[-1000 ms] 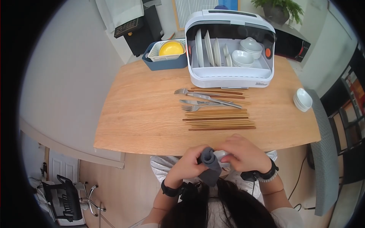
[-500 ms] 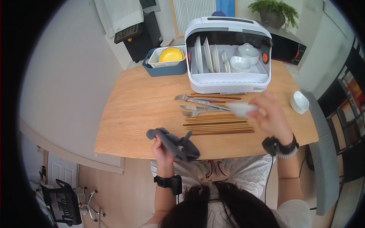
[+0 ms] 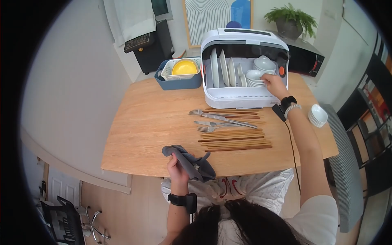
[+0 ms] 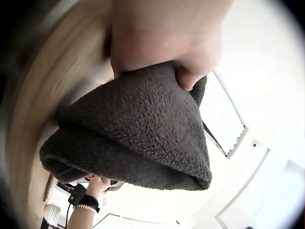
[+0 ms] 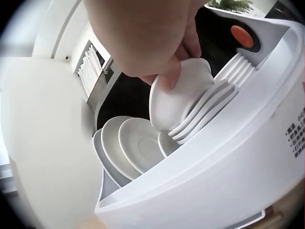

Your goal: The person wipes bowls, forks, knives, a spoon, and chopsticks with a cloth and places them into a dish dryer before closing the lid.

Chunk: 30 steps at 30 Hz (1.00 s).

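The right hand (image 3: 275, 86) has carried the white bowl (image 5: 172, 106) into the dish rack (image 3: 241, 100), fingers pinched on its rim, the bowl stack (image 5: 210, 113) just below them (stowing looks nearly done); the left hand (image 3: 178, 170) grips a grey cloth (image 3: 190, 164), fingers curled.

A wooden table (image 3: 141, 126), dish cabinet (image 3: 243, 99), potted plant (image 3: 290, 25) (leafy) and framed print (image 3: 208, 18) show a home

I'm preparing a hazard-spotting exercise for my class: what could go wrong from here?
The bowl in the right grip, so close to the stacked bowls, could unsettle them. The right forearm is near the bowl pile at the edge of the table and might bump it. The grey cloth in the left grip could slip to the floor.
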Each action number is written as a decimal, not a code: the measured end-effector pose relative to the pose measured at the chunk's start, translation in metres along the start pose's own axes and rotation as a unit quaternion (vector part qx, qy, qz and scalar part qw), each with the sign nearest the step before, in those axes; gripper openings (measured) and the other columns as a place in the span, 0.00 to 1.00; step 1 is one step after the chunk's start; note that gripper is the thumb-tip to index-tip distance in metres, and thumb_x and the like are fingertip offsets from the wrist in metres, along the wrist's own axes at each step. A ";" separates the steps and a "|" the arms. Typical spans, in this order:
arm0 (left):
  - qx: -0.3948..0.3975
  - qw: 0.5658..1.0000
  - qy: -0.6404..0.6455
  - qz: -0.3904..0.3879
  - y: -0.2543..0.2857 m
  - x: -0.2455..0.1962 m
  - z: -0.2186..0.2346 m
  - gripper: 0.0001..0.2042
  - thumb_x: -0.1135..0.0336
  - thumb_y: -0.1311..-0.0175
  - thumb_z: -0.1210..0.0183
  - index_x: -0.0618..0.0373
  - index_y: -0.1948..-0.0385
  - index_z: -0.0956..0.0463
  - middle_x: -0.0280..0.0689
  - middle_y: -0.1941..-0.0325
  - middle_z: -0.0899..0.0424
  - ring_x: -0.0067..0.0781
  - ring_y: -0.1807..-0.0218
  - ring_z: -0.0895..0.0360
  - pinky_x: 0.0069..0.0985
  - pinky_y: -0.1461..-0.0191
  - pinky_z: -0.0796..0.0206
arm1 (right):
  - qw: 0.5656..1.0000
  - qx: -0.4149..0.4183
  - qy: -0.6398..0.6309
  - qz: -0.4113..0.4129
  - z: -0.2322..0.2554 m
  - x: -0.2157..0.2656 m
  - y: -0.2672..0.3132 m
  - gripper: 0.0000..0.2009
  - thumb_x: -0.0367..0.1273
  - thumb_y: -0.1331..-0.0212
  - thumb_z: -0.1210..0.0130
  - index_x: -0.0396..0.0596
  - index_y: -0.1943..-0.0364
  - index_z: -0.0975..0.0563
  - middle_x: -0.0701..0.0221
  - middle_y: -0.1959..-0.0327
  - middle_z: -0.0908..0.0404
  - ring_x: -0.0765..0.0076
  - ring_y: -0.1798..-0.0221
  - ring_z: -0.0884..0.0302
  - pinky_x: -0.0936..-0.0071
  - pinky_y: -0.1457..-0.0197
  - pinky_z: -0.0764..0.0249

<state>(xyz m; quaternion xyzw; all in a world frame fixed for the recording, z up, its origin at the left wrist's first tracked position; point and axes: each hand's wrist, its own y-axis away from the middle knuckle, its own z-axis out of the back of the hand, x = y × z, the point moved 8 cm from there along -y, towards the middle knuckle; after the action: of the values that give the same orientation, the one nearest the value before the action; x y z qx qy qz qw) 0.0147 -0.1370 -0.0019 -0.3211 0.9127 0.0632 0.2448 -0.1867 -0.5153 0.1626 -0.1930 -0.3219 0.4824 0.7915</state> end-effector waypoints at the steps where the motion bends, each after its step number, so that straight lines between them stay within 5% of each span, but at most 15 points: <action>1: -0.008 1.000 -0.006 -0.001 0.000 0.000 0.000 0.12 0.58 0.37 0.52 0.56 0.60 0.34 0.38 0.65 0.27 0.41 0.63 0.28 0.41 0.55 0.35 | 0.999 0.030 -0.013 -0.028 -0.009 -0.019 0.002 0.14 0.18 0.55 0.53 0.43 0.62 0.23 0.54 0.64 0.23 0.52 0.56 0.26 0.66 0.54 0.31; 5: -0.015 0.999 -0.032 0.000 0.001 0.000 -0.002 0.13 0.58 0.38 0.52 0.56 0.59 0.35 0.39 0.64 0.27 0.41 0.62 0.27 0.41 0.55 0.34 | 0.998 -0.029 0.032 0.053 0.005 -0.013 0.017 0.15 0.18 0.55 0.54 0.42 0.60 0.24 0.54 0.56 0.25 0.51 0.49 0.29 0.69 0.46 0.34; 10: -0.041 0.999 -0.027 -0.008 0.001 0.000 -0.002 0.15 0.56 0.38 0.52 0.59 0.60 0.34 0.37 0.67 0.30 0.35 0.65 0.31 0.36 0.54 0.37 | 0.991 -0.100 0.010 -0.085 0.074 -0.016 0.063 0.16 0.21 0.54 0.51 0.41 0.57 0.26 0.54 0.52 0.26 0.51 0.45 0.32 0.67 0.42 0.36; 14: -0.040 0.999 -0.005 -0.006 0.001 0.001 0.001 0.12 0.59 0.40 0.51 0.58 0.63 0.34 0.36 0.69 0.32 0.32 0.66 0.33 0.33 0.55 0.38 | 0.950 -0.133 0.159 -0.233 0.136 -0.055 0.130 0.14 0.28 0.51 0.50 0.40 0.58 0.26 0.53 0.56 0.25 0.50 0.51 0.28 0.65 0.47 0.33; 17: -0.052 0.999 -0.012 -0.009 0.001 0.000 -0.006 0.10 0.61 0.41 0.51 0.58 0.65 0.35 0.35 0.70 0.33 0.30 0.68 0.34 0.31 0.56 0.39 | 0.900 -0.084 0.259 -0.341 0.156 -0.078 0.170 0.14 0.31 0.49 0.50 0.38 0.60 0.25 0.51 0.57 0.24 0.49 0.53 0.27 0.65 0.49 0.32; 21: -0.094 0.995 -0.029 -0.019 0.003 -0.001 -0.005 0.09 0.63 0.42 0.52 0.58 0.66 0.35 0.35 0.70 0.33 0.29 0.68 0.34 0.30 0.56 0.39 | 0.893 -0.086 0.323 -0.301 0.153 -0.112 0.210 0.15 0.36 0.47 0.51 0.37 0.60 0.25 0.51 0.61 0.23 0.47 0.54 0.27 0.66 0.51 0.31; 23: -0.068 0.997 -0.009 -0.026 0.003 -0.002 -0.006 0.10 0.63 0.43 0.52 0.59 0.65 0.34 0.35 0.70 0.32 0.30 0.68 0.33 0.31 0.55 0.38 | 0.892 0.002 0.233 -0.386 0.141 -0.126 0.221 0.17 0.40 0.45 0.51 0.40 0.60 0.24 0.53 0.64 0.22 0.48 0.55 0.26 0.58 0.45 0.36; 30: -0.059 0.998 -0.024 -0.027 0.004 -0.002 -0.006 0.11 0.63 0.43 0.52 0.59 0.63 0.34 0.36 0.68 0.31 0.32 0.66 0.32 0.32 0.54 0.37 | 0.892 0.044 0.325 -0.312 0.137 -0.092 0.219 0.15 0.41 0.42 0.52 0.46 0.59 0.23 0.60 0.65 0.20 0.50 0.57 0.24 0.37 0.39 0.56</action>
<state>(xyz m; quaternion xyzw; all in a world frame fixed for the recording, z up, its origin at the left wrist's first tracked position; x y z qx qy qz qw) 0.0113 -0.1336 0.0040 -0.3579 0.8923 0.1176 0.2487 -0.4522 -0.4975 0.0966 -0.1938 -0.0691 0.1349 0.9693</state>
